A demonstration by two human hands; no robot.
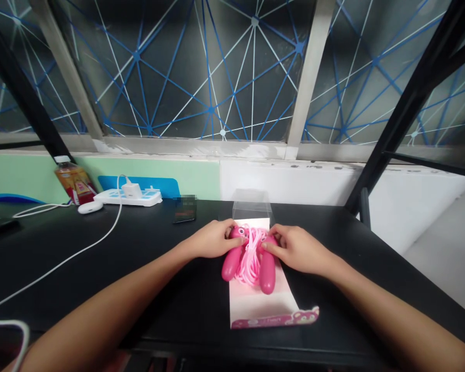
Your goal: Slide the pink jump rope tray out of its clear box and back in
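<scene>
A pink jump rope (250, 263) with two thick handles lies on a pale card insert (256, 302) on the black desk. Its light pink cord is bundled between the handles. My left hand (217, 238) grips the top of the left handle, thumb across its front. On the other side, my right hand (294, 247) pinches the upper end of the right handle. The insert's near edge folds up into a printed pink strip with a cartoon animal face. Just behind the insert stands a clear plastic box (251, 204).
A dark phone-like object (185, 209) lies left of the clear box. Farther left are a white power strip (149, 197) with a plugged-in charger, a white oval object (90, 207) and a drink bottle (75, 181). A white cable (81, 251) crosses the desk's left side. Black frame posts flank the desk.
</scene>
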